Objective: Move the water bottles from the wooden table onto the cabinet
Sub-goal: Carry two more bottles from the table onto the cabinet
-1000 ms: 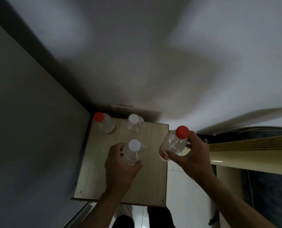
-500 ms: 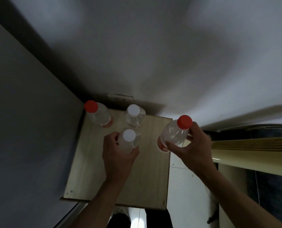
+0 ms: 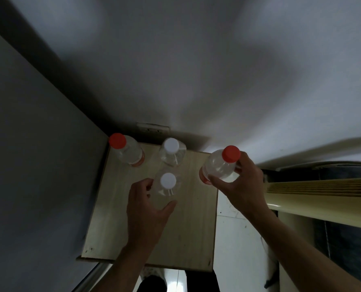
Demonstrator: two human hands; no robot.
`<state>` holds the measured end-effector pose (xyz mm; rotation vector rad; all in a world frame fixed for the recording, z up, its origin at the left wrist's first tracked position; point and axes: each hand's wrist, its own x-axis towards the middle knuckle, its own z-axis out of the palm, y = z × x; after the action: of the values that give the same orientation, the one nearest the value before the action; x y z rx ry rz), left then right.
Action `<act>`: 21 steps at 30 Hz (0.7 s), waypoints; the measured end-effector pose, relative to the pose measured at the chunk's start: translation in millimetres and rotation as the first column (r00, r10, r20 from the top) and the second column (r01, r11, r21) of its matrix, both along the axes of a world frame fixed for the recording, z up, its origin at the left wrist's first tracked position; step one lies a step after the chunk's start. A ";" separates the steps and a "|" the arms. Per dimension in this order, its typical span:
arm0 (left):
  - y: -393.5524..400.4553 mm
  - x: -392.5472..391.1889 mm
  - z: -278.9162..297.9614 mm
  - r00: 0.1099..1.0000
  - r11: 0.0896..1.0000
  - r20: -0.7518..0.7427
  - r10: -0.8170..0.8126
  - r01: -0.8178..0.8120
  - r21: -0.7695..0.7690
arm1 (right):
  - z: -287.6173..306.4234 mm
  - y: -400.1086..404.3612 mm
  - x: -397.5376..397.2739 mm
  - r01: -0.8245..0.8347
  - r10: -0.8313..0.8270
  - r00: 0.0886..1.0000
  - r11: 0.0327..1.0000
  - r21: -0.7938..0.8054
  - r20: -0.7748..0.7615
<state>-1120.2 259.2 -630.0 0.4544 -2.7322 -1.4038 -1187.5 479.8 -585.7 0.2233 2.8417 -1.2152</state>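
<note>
Left hand [image 3: 146, 211] wraps the white-capped bottle [image 3: 167, 187] standing mid-cabinet [image 3: 188, 234], fingers curved round its body; right hand [image 3: 244, 186] grips the red-capped bottle [image 3: 219, 164] at 2 o'clock over the edge, apparently ready for setting down. Two placed bottles [image 3: 127, 150] stand at 11 and 12 o'clock, packed rearward, probably to spare room.

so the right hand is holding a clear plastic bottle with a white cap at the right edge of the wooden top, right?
Not quite: the clear plastic bottle the right hand holds at the wooden top's right edge has a red cap, as the head view shows.
</note>
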 end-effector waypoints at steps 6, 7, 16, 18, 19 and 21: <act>-11.2 4.9 6.0 0.999 0.999 0.024 -0.026 0.027 -0.036 | -16.8 -10.1 -10.3 0.024 -0.024 1.000 0.999 -0.036 0.001; -12.8 5.5 6.1 0.999 0.998 0.025 -0.032 0.033 -0.050 | -19.6 -10.8 -9.7 0.027 -0.026 1.000 0.999 -0.044 0.007; -15.6 16.3 9.1 0.996 0.991 0.075 -0.054 0.063 -0.121 | -21.7 -6.4 -10.1 -0.018 0.022 0.996 0.998 -0.059 0.081; -15.5 15.7 15.7 0.996 0.990 0.075 -0.056 0.065 -0.121 | -18.1 -4.2 -11.1 -0.031 0.036 0.994 0.999 -0.044 0.105; -15.4 14.8 19.5 0.996 0.990 0.074 -0.058 0.067 -0.123 | -15.2 -3.3 -11.7 -0.041 0.045 0.992 0.999 -0.036 0.115; -16.5 12.7 29.6 0.995 0.990 0.083 -0.064 0.074 -0.120 | -6.5 -2.3 -12.2 -0.057 0.059 0.988 0.998 -0.021 0.144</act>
<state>-1107.6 242.7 -600.4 0.4211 -2.9034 -1.2468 -1199.7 477.5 -592.1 0.2170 2.6938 -1.1615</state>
